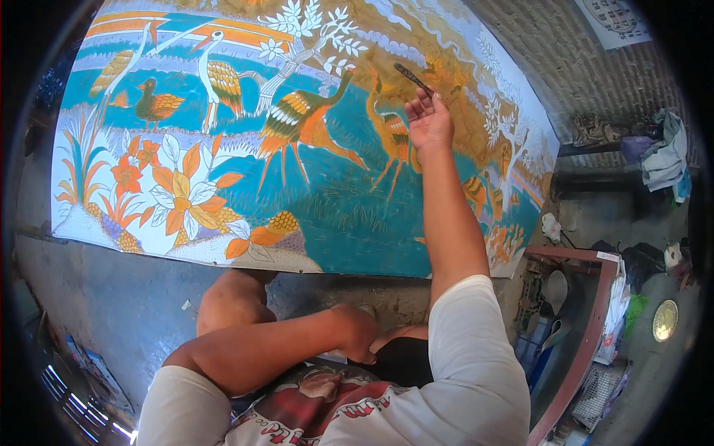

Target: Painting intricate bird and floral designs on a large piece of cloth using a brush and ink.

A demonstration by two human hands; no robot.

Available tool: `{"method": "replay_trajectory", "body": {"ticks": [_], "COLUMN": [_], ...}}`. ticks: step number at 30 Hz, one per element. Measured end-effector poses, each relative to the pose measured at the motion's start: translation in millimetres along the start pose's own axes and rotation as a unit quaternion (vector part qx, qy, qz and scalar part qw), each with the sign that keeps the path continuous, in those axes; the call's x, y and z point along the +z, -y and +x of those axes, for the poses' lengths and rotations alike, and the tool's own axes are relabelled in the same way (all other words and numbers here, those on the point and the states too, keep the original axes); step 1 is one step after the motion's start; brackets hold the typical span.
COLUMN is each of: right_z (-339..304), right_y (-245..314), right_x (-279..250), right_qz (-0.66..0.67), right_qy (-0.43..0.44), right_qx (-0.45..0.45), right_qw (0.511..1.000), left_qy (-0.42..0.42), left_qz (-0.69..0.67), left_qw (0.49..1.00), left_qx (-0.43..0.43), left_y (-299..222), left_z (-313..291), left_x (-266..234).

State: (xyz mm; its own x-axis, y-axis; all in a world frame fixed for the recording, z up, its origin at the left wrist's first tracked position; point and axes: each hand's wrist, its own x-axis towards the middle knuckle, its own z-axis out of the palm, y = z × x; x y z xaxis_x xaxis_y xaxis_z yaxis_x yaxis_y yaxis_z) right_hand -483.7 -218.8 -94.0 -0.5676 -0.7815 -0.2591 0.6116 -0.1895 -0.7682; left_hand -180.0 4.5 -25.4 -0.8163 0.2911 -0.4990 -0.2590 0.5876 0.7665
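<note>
Dark, slim painting tool [411,77] pinched between the fingertips of the right hand [429,119], slanting up and to the left, its far end against the golden upper part of the painted cloth [335,215]. Right arm stretched straight out and upward from the white sleeve [476,349], forearm crossing the teal ground of the picture, wrist slightly bent, back of the hand turned toward the camera. Just left of the hand, a painted orange heron [390,134]; further left, another long-legged bird with striped wings [297,119].

Left hand [357,334] down low by the lap, folded inward with the elbow bent and forearm lying across the body; curled, but whether closed on anything, cannot tell. Bare knee [234,297] raised just above that forearm.

Cloth hung across a grey wall [126,297], filled with birds, white-leaved branches and orange flowers [178,193] at lower left. Off to the right, a reddish wooden frame [587,327] with clutter inside, a round brass-coloured dish [664,320] on the floor, and bundled clothes [666,156] on a shelf against brickwork.
</note>
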Motion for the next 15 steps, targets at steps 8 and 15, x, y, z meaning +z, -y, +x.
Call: {"method": "replay_trajectory", "body": {"ticks": [8, 15], "right_z": [43.1, 28.8], "right_y": [-17.1, -11.5], "right_x": [-5.2, 1.6], "right_qz": [-0.055, -0.107], "right_qy": [-0.031, -0.044], "right_qx": [0.005, -0.074], "right_qw": [0.998, 0.99], "left_qy": [0.048, 0.042], "left_qz": [-0.017, -0.027], "left_qw": [0.999, 0.999], "left_qx": [0.014, 0.013], "left_y": [-3.3, -0.7], "left_z": [3.7, 6.5], "left_x": [0.5, 4.1]}}
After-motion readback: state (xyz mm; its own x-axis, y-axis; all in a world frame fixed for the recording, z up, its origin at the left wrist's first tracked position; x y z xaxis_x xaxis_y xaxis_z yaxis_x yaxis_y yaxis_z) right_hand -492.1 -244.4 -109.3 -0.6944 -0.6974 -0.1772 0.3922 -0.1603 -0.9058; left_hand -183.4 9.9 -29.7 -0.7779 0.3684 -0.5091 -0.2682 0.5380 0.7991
